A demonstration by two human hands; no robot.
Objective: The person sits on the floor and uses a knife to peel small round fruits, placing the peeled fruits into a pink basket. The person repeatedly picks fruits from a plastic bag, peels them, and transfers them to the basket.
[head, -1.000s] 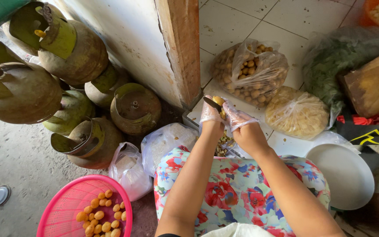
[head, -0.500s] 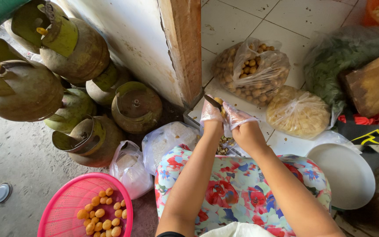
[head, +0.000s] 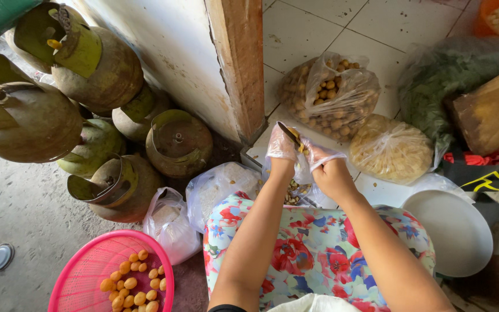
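Observation:
Both my hands wear thin clear plastic gloves and meet over my lap, above a floral-print cloth. My left hand grips a small dark-bladed knife that points up and left. My right hand holds a small yellow fruit against the blade. Just below the hands sits an open plastic bag with peelings. A pink basket with several peeled orange-yellow fruits lies at the lower left.
Several green gas cylinders crowd the left by a wall and wooden post. Clear bags of brown fruits and pale pieces lie on the tiled floor ahead. A white round plate is at right, white bags at left.
The hands stay in the same spot with only slight shifts of the knife against the fruit. Nothing else has moved.

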